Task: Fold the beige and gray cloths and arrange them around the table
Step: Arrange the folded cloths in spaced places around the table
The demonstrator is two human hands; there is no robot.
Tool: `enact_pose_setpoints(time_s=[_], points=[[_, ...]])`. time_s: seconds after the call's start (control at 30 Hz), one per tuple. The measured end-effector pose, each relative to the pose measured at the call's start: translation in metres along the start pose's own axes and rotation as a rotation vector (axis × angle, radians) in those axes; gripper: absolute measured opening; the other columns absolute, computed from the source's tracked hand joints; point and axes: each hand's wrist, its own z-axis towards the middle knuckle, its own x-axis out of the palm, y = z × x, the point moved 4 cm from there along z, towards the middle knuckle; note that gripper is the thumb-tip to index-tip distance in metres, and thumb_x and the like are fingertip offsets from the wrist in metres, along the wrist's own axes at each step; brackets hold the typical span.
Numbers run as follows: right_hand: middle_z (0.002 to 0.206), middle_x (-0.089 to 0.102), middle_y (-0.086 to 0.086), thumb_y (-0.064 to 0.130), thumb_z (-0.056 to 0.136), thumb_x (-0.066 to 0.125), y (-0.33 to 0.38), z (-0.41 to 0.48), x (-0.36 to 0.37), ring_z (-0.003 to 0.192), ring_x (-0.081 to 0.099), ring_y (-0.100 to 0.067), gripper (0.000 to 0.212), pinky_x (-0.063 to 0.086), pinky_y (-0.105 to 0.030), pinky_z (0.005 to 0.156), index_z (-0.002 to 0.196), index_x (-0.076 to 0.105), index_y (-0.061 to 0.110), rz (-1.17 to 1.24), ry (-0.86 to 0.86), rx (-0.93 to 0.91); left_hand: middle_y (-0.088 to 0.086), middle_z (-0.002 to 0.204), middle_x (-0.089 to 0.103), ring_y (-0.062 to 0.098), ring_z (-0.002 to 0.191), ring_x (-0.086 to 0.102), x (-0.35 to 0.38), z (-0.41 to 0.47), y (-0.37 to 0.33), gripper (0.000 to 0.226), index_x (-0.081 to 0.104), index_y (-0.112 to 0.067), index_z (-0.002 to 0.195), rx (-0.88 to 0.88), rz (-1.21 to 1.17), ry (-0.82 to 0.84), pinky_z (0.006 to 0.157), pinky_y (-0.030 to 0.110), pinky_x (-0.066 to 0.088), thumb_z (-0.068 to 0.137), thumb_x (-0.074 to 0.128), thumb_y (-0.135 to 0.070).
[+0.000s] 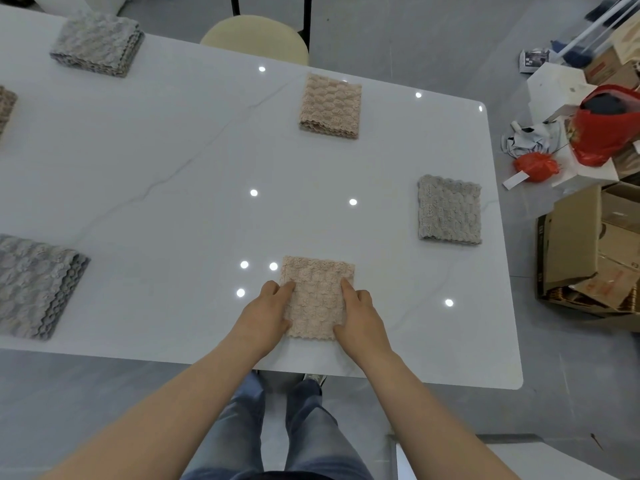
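A folded beige cloth (317, 294) lies near the front edge of the white table (173, 161). My left hand (266, 315) grips its left edge and my right hand (360, 315) grips its right edge, fingers resting on top. Another folded beige cloth (330, 105) lies at the far side. A folded gray cloth (449, 209) sits by the right edge. Stacks of gray cloths lie at the front left (34, 285) and the far left (98, 43). A beige cloth (5, 107) shows partly at the left frame edge.
A cream chair seat (256, 38) stands behind the table's far edge. Cardboard boxes (588, 244), a red bag (606, 129) and other clutter lie on the floor to the right. My legs in jeans stand at the front edge.
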Motion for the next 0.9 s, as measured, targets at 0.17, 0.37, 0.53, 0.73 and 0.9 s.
enact_pose_setpoints(time_s=[0.17,0.37,0.53,0.73,0.9], points=[[0.125,0.037,-0.007,0.009,0.086,0.056,-0.0012,0.001,0.0004,0.087,0.042,-0.015,0.082,0.038,-0.024,0.072,0.153,0.011,0.023,-0.002,0.001,0.007,0.006,0.124,0.04,0.022,0.093,0.056,0.0,0.0017,0.001,0.07,0.024,-0.017,0.147,0.009,0.006,0.003,0.073,0.021,0.041,0.087,0.06,-0.017],[0.125,0.036,-0.006,0.011,0.087,0.059,-0.0017,0.0011,-0.0009,0.087,0.044,-0.015,0.081,0.037,-0.023,0.073,0.153,0.012,0.022,0.014,-0.003,-0.005,0.005,0.128,0.04,0.022,0.098,0.056,-0.0017,0.0026,0.0002,0.071,0.022,-0.016,0.148,0.012,0.017,0.013,0.077,0.023,0.043,0.088,0.059,-0.017],[0.127,0.036,-0.008,0.019,0.089,0.058,-0.0014,0.0018,-0.0017,0.097,0.052,-0.021,0.079,0.045,-0.026,0.078,0.153,0.012,0.021,0.015,-0.017,-0.01,0.005,0.129,0.038,0.021,0.097,0.056,-0.0007,0.002,-0.0013,0.076,0.019,-0.015,0.15,0.005,0.016,0.048,0.077,0.023,0.044,0.087,0.061,-0.019],[0.129,0.036,-0.008,0.026,0.091,0.056,-0.0005,0.0018,-0.0026,0.101,0.053,-0.023,0.075,0.046,-0.028,0.081,0.153,0.013,0.02,0.022,-0.038,-0.012,0.008,0.126,0.038,0.023,0.093,0.056,-0.0004,0.0017,-0.0054,0.075,0.019,-0.013,0.149,0.0,0.014,0.031,0.071,0.021,0.038,0.086,0.06,-0.016],[0.13,0.036,-0.009,0.026,0.091,0.057,-0.0003,0.0025,-0.0032,0.101,0.053,-0.022,0.076,0.046,-0.029,0.081,0.152,0.013,0.021,0.024,-0.035,-0.018,0.008,0.126,0.039,0.022,0.091,0.055,-0.0013,-0.0001,-0.0058,0.075,0.019,-0.012,0.149,0.002,0.01,0.022,0.069,0.02,0.035,0.087,0.059,-0.015]])
